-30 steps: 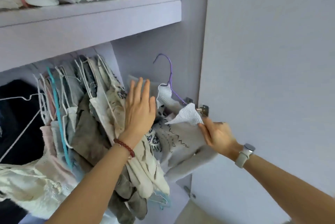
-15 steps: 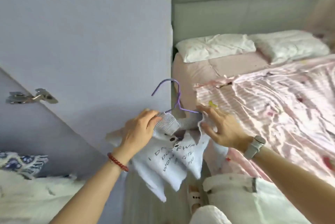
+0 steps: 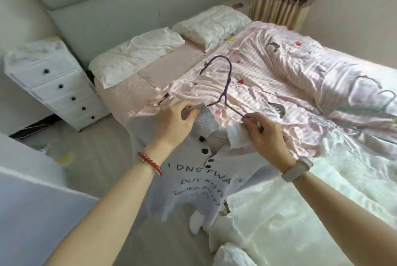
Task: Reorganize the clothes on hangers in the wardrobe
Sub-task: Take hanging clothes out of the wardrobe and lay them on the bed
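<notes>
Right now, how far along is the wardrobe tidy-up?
Early, it seems. Done: one shirt on a purple hanger is out of the wardrobe and over by the bed. In hand: the left hand and right hand grip its shoulders near the collar. Left: rehanging it in the wardrobe, which is out of view, so the rest cannot be judged.

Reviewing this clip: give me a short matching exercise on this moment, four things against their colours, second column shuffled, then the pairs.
Things:
1. hanger
2. bracelet on the left wrist
3. shirt buttons
4. chest of drawers

Colours:
A. white
B. purple
C. black
D. red

Pairs: 1-B, 2-D, 3-C, 4-A
</notes>
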Demonstrator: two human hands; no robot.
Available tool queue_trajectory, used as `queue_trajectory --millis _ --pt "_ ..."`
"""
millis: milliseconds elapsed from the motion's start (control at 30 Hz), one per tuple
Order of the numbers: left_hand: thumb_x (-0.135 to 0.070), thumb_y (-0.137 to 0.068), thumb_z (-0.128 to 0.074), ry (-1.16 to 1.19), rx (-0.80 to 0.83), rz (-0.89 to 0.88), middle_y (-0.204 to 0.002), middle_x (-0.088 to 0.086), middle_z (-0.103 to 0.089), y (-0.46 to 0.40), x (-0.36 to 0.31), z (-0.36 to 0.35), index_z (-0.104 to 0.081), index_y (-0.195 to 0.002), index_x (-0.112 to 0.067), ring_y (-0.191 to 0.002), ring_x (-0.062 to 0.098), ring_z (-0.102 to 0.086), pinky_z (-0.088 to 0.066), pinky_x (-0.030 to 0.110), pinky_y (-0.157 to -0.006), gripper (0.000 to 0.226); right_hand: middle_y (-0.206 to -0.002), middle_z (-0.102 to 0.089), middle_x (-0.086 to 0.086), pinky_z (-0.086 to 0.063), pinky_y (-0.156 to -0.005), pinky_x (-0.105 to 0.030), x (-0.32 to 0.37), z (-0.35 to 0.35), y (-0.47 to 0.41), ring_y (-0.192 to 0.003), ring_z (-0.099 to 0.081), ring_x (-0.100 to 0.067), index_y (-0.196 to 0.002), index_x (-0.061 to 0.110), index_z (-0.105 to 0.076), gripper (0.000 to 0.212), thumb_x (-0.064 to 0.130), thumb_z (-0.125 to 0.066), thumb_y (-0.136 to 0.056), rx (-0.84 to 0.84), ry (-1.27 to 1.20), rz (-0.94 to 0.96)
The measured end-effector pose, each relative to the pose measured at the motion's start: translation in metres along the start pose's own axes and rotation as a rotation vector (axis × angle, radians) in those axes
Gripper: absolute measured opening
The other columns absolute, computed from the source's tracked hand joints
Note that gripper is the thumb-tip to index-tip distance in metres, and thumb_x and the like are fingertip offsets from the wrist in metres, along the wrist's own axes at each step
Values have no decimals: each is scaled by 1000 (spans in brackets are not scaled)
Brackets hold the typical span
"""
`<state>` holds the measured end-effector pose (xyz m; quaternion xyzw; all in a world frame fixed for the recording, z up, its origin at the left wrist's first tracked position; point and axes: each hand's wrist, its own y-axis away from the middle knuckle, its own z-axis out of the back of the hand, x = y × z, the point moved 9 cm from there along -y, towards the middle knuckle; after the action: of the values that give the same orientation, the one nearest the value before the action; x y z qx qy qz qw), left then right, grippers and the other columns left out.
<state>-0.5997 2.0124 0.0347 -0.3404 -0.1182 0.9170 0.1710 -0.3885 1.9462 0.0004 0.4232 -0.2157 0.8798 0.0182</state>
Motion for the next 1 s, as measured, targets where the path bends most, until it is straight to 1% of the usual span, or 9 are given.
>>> queue_trajectory --millis 67,133,200,267,433,700,800,900,1000 --pt "-15 -85 -61 -3 60 -52 -100 12 -63 -39 -26 -56 -67 -100 -7 -92 27 -58 -42 31 -81 18 -70 -61 5 -37 -51 -9 -55 27 -17 -53 -52 3 -90 8 -66 10 11 -57 -88 -66 5 -111" --pt "-11 -87 -58 -17 148 -103 -109 14 -60 -70 -47 -119 -64 -109 -7 -104 30 -53 -37 35 -93 24 -68 -64 -2 -39 -53 -19 -115 51 -29 -53 -53 -2 -89 8 -67 9 10 -58 -87 -140 33 -218" --pt "-15 -89 -54 -37 260 -113 -123 11 -53 -89 -58 -187 -57 -122 -11 -117 27 -45 -28 37 -104 33 -77 -69 -11 -41 -61 -30 -175 72 -38 -64 -58 -19 -91 4 -66 10 8 -58 -87 -205 60 -319" --pt "-21 -92 -48 -75 399 -89 -138 7 -42 -94 -62 -255 -47 -132 -16 -129 25 -34 -21 38 -110 41 -82 -69 -18 -41 -62 -33 -230 88 -47 -70 -60 -28 -93 1 -66 13 9 -56 -88 -226 118 -391" --pt "-32 -95 -39 -167 725 -43 -153 3 -20 -68 -60 -390 -26 -143 -24 -140 22 -14 -10 47 -114 50 -87 -67 -24 -32 -62 -32 -361 131 -65 -81 -60 -39 -99 3 -64 19 15 -51 -91 -246 325 -558" --pt "-48 -94 -31 -375 1000 -105 -156 -2 7 -29 -37 -523 -2 -146 -35 -142 24 9 7 52 -111 60 -102 -64 -24 -42 -74 -41 -502 161 -114 -95 -57 -43 -109 15 -60 26 30 -47 -92 -206 545 -640" --pt "-53 -93 -26 -498 1095 -70 -155 1 17 -13 -14 -551 5 -145 -37 -140 28 20 11 55 -109 63 -120 -55 -21 -38 -89 -46 -544 144 -114 -111 -49 -38 -129 21 -46 38 33 -44 -93 -50 595 -705" --pt "-53 -94 -25 -616 1195 -35 -153 3 24 -1 10 -565 13 -143 -38 -138 31 23 8 60 -108 64 -147 -25 -17 -18 -107 -54 -568 100 -89 -135 -23 -32 -145 25 -15 58 41 -37 -94 197 648 -791" --pt "-52 -95 -26 -613 1228 -37 -152 3 24 -1 17 -572 13 -143 -38 -138 31 23 7 61 -107 64 -155 1 -10 2 -111 -54 -571 51 -53 -143 3 -26 -146 29 -5 56 45 -24 -96 499 654 -784"
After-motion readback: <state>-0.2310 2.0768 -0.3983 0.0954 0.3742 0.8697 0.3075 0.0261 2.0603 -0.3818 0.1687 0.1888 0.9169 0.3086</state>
